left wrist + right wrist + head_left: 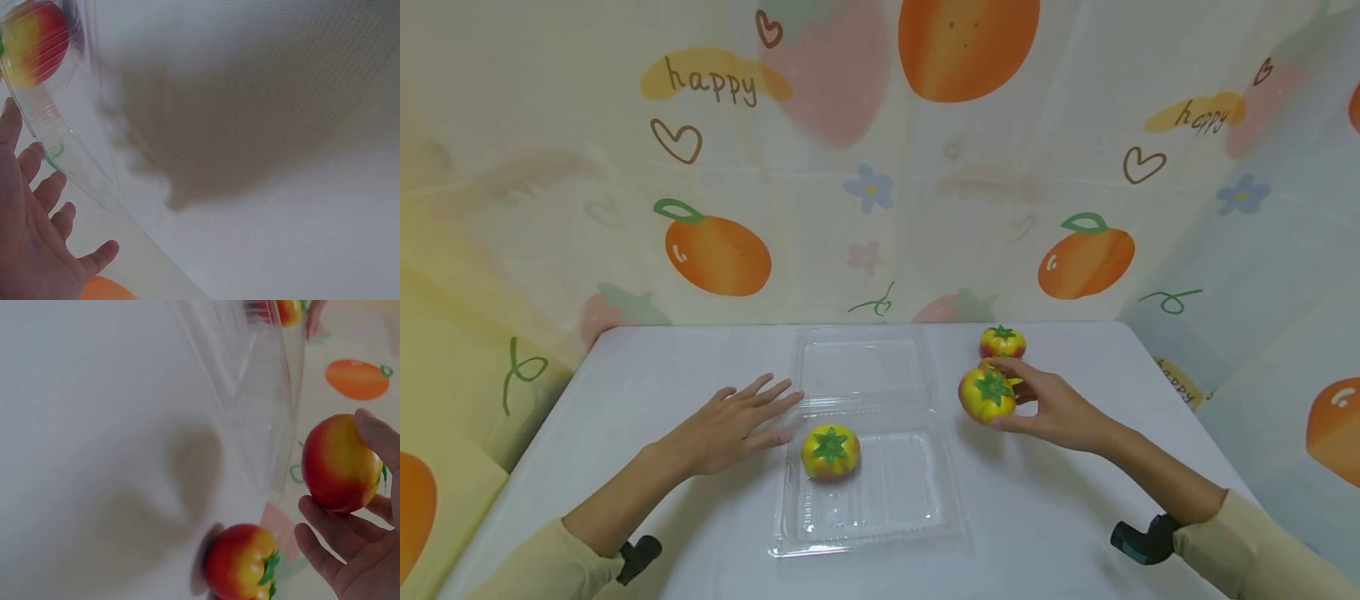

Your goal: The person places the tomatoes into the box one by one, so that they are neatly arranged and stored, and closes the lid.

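A clear plastic clamshell box (910, 500) lies unfolded on the table, its lid (861, 367) toward the back. Inside the base, near its left side, sits a yellow-and-red toy fruit (830, 452) with a green star-shaped top. My left hand (722, 429) hovers at the box's left edge, fingers spread, holding nothing. To the right of the box, my right hand (1060, 408) pinches a second toy fruit (987, 395) between thumb and fingers, raised above the table. Another toy fruit (1002, 342) stands behind it; a yellow part beside the fingers is mostly hidden.
A white cloth covers the table (662, 358). Behind it hangs a curtain (820, 192) printed with fruits, hearts and the word happy. Dark wrist mounts (1142, 540) sit at both sleeves.
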Motion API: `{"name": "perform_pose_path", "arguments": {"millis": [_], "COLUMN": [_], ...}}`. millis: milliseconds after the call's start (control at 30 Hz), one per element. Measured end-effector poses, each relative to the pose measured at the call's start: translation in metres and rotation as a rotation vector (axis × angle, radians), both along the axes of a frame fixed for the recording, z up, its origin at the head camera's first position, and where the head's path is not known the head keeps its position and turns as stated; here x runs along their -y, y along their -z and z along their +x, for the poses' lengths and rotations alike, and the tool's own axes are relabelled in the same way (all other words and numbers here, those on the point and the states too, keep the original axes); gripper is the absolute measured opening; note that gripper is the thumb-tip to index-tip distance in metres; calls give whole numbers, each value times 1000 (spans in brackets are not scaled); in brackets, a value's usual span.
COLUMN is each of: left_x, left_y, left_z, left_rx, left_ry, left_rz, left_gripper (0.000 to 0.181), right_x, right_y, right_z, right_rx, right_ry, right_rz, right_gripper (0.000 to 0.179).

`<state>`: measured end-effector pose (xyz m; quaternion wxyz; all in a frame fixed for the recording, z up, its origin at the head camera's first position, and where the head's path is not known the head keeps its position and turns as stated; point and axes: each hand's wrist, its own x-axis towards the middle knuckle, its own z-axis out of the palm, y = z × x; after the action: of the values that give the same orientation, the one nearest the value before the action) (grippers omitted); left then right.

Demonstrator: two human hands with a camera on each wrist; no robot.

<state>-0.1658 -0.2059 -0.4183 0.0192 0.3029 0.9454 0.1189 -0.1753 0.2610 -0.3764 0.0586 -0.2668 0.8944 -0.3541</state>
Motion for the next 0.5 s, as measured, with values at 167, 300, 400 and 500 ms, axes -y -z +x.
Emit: {"name": "perform_pose_path", "arguments": {"millis": [167,300,400,500], "left_x": [1,0,0,0], "left_y": [0,-1,0,0], "left_z": [0,-1,-1,0], "left_rx": [5,17,26,30], "left_ry": [-3,-4,-8,-12], "left_rz": [1,9,7,4], "left_gripper": [61,62,63,64], "right_x": [20,36,48,58], "right_y": [-5,-10,-11,-11], "right_z": [2,7,9,10], "right_rx": [23,56,60,63], "right_ry": [-81,-135,-180,-219], "right_rz": [-2,2,12,30], "right_gripper": [74,76,76,75]}}
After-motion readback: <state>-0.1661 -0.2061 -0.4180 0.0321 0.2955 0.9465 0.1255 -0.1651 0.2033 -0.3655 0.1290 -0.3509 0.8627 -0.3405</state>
